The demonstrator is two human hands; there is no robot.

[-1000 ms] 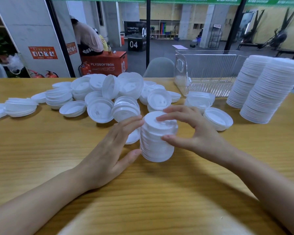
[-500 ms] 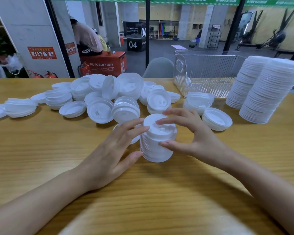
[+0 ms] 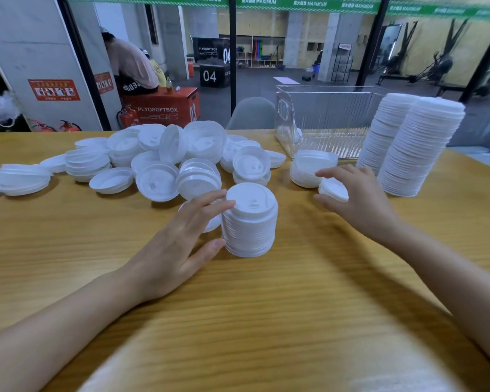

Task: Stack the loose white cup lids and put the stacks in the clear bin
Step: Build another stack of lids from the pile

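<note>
Centre-frame on the table (image 3: 266, 321), the lid stack (image 3: 249, 224) looks light, thin and slippery, best clasped round its sides; the left hand (image 3: 176, 253) steadies it with straight fingers, the right hand (image 3: 362, 202) hovers spread over a loose lid (image 3: 333, 189).

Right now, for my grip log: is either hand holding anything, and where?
Nothing gripped: left hand touches short lid stack at its side; right hand open.

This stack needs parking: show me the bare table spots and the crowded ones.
Bare wood: the near table, from the short stack to the front edge; also the left strip before the loose lids. Crowded: behind the short stack, and right, around the tall stacks and clear bin.
</note>
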